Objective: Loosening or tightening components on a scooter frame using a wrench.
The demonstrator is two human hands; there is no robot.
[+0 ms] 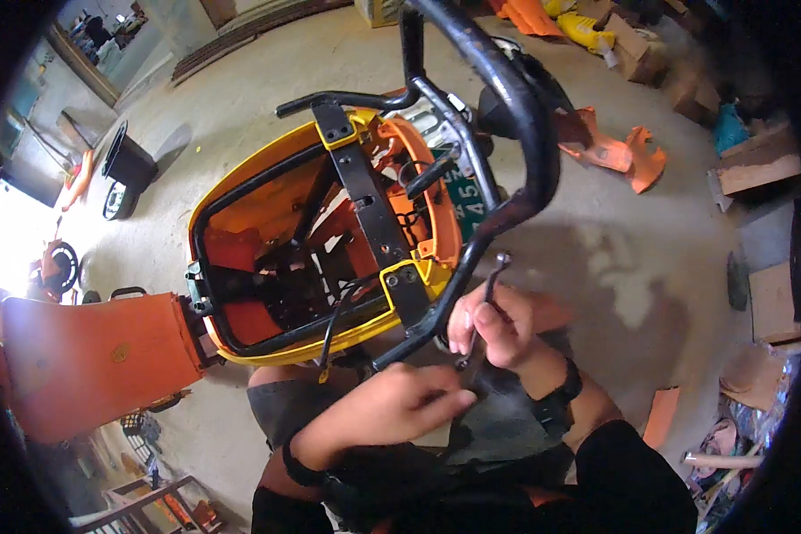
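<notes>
Head view: right fingers hold a wrench, seemingly.

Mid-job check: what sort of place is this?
Probably a vehicle repair workshop or garage: there's a partly dismantled vehicle with its body open, a wrench in the right hand, and a loose orange panel on the floor.

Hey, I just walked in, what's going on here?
A person holds a wrench upright in the right hand, beside the black rail of what looks like a scooter. The left hand is just below; whether it grips anything small is unclear. The scooter's body is open, and an orange part lies on the floor.
</notes>
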